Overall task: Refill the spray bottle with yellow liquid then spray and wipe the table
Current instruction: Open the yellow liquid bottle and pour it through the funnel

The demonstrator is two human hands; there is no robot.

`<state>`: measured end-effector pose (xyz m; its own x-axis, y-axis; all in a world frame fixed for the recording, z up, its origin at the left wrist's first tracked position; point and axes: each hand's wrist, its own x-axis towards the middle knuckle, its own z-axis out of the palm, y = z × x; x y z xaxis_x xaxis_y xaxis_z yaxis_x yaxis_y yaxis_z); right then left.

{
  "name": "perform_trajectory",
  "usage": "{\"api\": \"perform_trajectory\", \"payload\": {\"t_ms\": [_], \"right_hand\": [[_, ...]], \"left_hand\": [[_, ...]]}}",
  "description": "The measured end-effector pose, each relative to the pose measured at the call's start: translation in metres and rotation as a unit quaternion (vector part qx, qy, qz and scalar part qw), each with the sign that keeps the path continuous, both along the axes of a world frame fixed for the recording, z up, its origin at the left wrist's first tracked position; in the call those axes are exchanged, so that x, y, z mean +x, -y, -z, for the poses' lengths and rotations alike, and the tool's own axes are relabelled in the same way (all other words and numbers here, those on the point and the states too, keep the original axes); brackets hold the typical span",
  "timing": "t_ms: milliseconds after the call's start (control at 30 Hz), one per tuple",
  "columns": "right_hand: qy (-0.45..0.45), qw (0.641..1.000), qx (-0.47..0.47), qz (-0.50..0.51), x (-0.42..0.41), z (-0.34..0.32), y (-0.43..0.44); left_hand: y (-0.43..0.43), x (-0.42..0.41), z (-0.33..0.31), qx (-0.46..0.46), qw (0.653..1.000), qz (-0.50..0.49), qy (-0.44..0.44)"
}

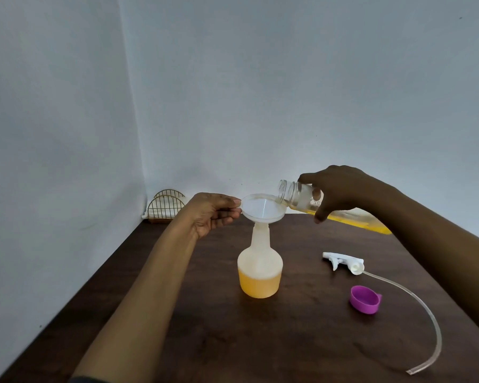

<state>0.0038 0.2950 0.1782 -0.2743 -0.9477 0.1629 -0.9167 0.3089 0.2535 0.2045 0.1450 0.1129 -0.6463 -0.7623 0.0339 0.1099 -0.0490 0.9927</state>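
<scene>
Left hand (210, 214) pinches funnel (262, 210) rim atop spray bottle (260, 268). Right hand (340, 193) grips tilted refill bottle (302, 196), mouth over funnel.

My left hand (210, 214), right hand (343, 192), both forearms bare. Dark sleeve hem (85, 379) just shows, left arm, bottom edge.
</scene>
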Motion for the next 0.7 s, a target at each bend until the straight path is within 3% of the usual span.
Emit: {"api": "perform_trajectory", "payload": {"t_ms": [467, 700], "right_hand": [[0.135, 0.989, -0.050, -0.028, -0.011, 0.022, -0.005], [0.090, 0.995, -0.043, -0.018, -0.009, 0.016, -0.004]], "left_hand": [[0.001, 0.000, 0.002, -0.004, 1.000, -0.006, 0.001], [0.003, -0.001, 0.002, -0.005, 1.000, -0.008, 0.000]]}}
